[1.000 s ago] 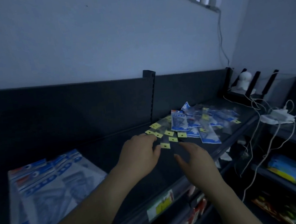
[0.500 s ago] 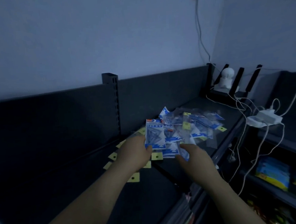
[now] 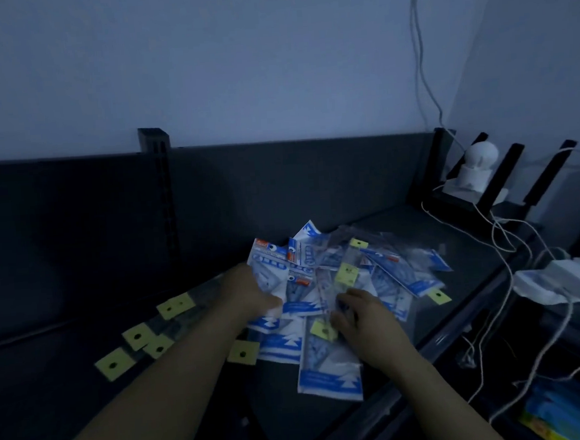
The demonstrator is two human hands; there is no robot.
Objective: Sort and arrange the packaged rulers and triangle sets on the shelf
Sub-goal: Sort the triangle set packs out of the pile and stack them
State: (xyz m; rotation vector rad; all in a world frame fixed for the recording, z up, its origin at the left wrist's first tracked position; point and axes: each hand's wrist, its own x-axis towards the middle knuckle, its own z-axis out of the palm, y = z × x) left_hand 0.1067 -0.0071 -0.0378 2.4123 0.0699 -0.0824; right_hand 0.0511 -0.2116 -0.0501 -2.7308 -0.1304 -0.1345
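Two hands are in my feed, both down on the dark shelf and working in a loose pile of blue-and-white triangle sets and clear packs with yellow tags. The pile sits on the right half of the shelf, just in front of the back panel.

My view of the left hand shows it at the pile's left edge, its fingers curled round a triangle set pack, which is tilted up off the heap with its printed header uppermost. The right hand lies on the near side of the pile with its fingers bent over a clear pack. In this dim light I cannot tell whether they are pinching it or only resting on it. One triangle set lies flat below that hand, nearest the shelf's front edge.

Left of the pile, partly under the left forearm, a row of ruler packs lies fanned on the shelf, their yellow tags pointing toward me.

At the far right, well apart from the pile, I see a small white device, white cables and a white power adapter.
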